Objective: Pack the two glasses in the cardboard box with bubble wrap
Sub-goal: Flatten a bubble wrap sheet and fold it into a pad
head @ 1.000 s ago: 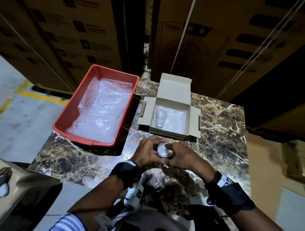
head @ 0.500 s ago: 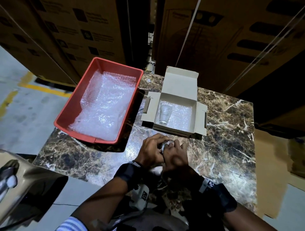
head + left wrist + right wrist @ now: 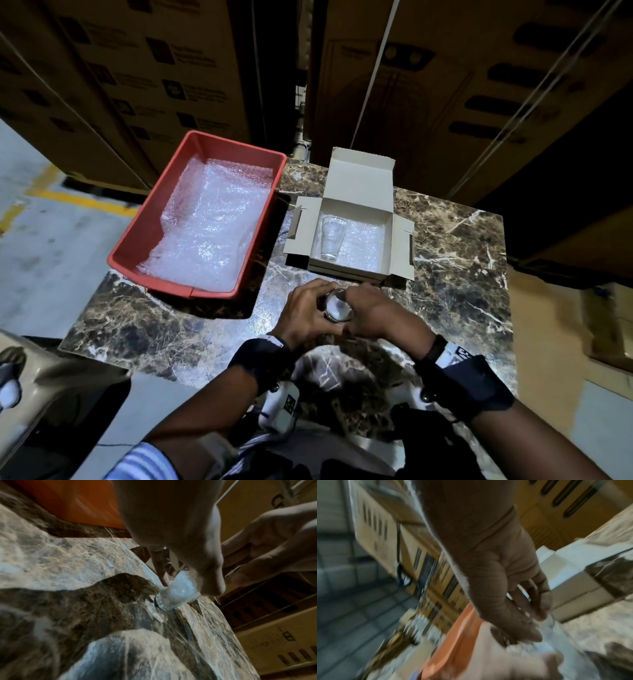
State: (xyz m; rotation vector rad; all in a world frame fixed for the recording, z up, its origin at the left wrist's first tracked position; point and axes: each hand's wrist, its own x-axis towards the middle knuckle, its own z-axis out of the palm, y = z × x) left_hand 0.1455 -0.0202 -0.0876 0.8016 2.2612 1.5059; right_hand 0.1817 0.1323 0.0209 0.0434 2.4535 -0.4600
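Stacked warehouse cartons (image 3: 445, 85) back a marble table (image 3: 455, 274), where the second glass (image 3: 337, 306) stands upright near the front edge with bubble wrap packed into its mouth, both hands cupped round it: the left hand (image 3: 305, 313) grips its side, likely to steady it, while the right hand (image 3: 373, 313) curls over the rim, probably pushing the padding in. Just beyond, the cardboard box (image 3: 356, 181) sits open with the first glass (image 3: 331, 237) lying on its bubble-wrap lining (image 3: 368, 245), leaving room alongside. Farther left, a red bin (image 3: 137, 240) holds spare bubble wrap (image 3: 209, 222) within reach.
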